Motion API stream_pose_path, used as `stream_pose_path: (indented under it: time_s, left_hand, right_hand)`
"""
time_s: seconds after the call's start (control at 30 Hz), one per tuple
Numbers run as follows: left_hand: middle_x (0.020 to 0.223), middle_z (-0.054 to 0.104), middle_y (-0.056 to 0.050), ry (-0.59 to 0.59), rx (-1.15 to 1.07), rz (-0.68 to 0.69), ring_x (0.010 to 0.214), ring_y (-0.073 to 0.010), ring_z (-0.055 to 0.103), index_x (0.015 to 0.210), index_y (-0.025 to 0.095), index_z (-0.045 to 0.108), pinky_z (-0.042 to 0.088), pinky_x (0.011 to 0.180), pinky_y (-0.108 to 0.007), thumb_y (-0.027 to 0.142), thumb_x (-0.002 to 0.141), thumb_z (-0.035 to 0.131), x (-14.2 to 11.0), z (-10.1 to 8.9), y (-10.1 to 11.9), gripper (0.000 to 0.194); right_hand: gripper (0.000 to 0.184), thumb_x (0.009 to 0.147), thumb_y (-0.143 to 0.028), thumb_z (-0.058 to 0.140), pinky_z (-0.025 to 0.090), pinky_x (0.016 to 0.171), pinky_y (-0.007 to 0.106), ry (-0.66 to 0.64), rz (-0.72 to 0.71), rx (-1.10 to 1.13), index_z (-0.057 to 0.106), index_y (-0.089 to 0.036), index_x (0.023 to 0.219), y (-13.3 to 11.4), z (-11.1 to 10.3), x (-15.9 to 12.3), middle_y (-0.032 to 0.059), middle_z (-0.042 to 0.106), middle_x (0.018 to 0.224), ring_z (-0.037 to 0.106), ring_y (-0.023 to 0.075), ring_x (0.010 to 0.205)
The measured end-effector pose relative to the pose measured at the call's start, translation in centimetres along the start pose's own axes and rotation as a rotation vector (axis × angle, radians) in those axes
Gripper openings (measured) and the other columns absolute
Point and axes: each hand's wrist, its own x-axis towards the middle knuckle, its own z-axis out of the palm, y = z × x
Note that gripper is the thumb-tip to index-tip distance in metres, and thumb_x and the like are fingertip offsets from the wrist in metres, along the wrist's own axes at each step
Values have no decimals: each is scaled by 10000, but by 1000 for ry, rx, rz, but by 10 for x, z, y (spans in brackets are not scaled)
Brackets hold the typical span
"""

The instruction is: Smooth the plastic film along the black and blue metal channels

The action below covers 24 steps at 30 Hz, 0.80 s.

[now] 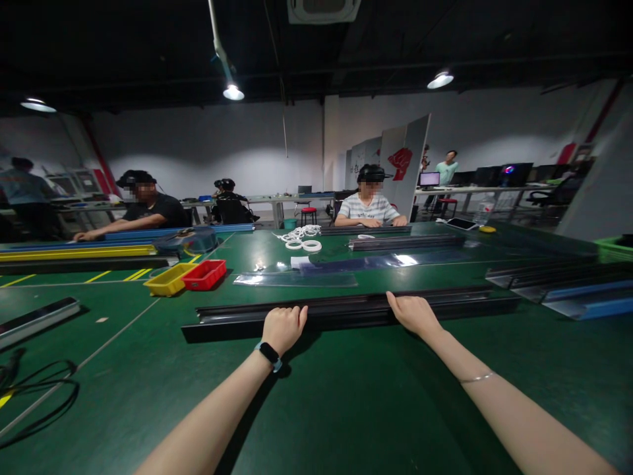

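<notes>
A long black channel profile (346,315) lies crosswise on the green table in front of me. My left hand (284,328) is closed around its near wall, left of the middle, with the thumb on top. Farther right, my right hand (415,313) grips the same profile, its thumb pointing over the upper edge. The fingertips of both hands are hidden behind the near wall. Just beyond the profile are a clear plastic strip (297,280) and a longer bluish transparent strip (376,262).
Yellow (171,280) and red (204,275) bins stand at left, near yellow and blue profiles. White tape rings (311,246) lie farther back. More profiles (588,297) are stacked at right. Black cables (44,389) lie at lower left. A co-worker (370,208) sits across the table.
</notes>
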Motion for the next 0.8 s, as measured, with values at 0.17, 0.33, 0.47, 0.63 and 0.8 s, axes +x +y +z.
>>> stream_pose_path:
  time_s: [0.17, 0.33, 0.47, 0.63, 0.8]
  left_hand:
    - [523, 539, -44, -1, 2, 4, 502, -122, 480, 569, 150, 525, 262, 537, -240, 366, 826, 262, 2, 0, 1, 427]
    - [536, 535, -40, 2, 8, -1, 521, -119, 476, 605, 151, 523, 251, 556, -249, 369, 828, 261, 1, 1, 1, 407]
    - [546, 532, -37, 17, 15, 15, 541, -119, 472, 625, 152, 518, 247, 572, -256, 364, 827, 266, 2, 1, 0, 386]
    - [573, 536, -37, 46, 17, 23, 580, -122, 477, 634, 156, 516, 247, 590, -261, 350, 825, 279, 0, -2, -4, 362]
    - [551, 534, -31, 27, 8, -13, 535, -120, 467, 619, 157, 518, 239, 567, -255, 360, 829, 263, -4, -1, -6, 388]
  right_hand:
    - [572, 848, -368, 137, 315, 546, 225, 19, -26, 17, 615, -100, 686, -15, -1, 1, 101, 578, 608, 543, 146, 591]
    - [618, 842, -393, 122, 318, 548, 242, 32, 48, 50, 594, -105, 564, -21, 4, 4, 108, 577, 589, 547, 174, 589]
    - [574, 842, -370, 135, 327, 555, 252, 10, 23, 25, 624, -103, 703, -16, 9, 7, 115, 580, 593, 546, 182, 577]
    - [575, 841, -373, 131, 336, 560, 263, -28, 20, 6, 620, -80, 768, 2, 15, 7, 138, 569, 585, 549, 200, 587]
    - [580, 838, -381, 126, 354, 593, 291, -56, 82, 10, 610, -86, 714, 17, 18, 5, 148, 566, 600, 548, 210, 613]
